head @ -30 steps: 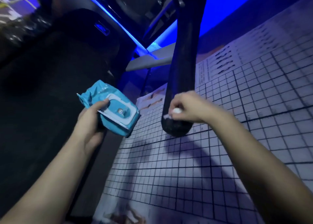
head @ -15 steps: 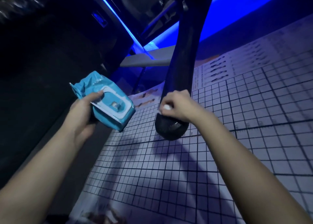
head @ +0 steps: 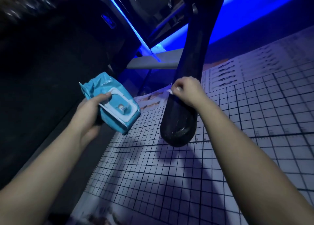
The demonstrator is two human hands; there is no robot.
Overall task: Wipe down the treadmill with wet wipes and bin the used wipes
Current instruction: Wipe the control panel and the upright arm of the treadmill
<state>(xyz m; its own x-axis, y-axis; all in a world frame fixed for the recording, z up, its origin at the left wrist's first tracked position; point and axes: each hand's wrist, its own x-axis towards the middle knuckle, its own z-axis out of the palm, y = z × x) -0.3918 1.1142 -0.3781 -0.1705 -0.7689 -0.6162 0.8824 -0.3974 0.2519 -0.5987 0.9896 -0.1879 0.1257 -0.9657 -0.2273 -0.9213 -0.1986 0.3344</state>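
My left hand holds a blue pack of wet wipes, its white flip lid open and facing me. My right hand is closed around the black treadmill handrail, pressing a small white wipe against it; only a corner of the wipe shows past my fingers. The handrail's rounded end hangs just below that hand. The dark treadmill belt fills the left side.
A white floor mat with a black grid and printed exercise figures lies under the handrail to the right. A grey side rail runs behind. Blue strip lighting glows along the treadmill frame.
My right hand has slid up the handrail with the wipe, away from its rounded end. The view has shifted; the pack stays in my left hand.
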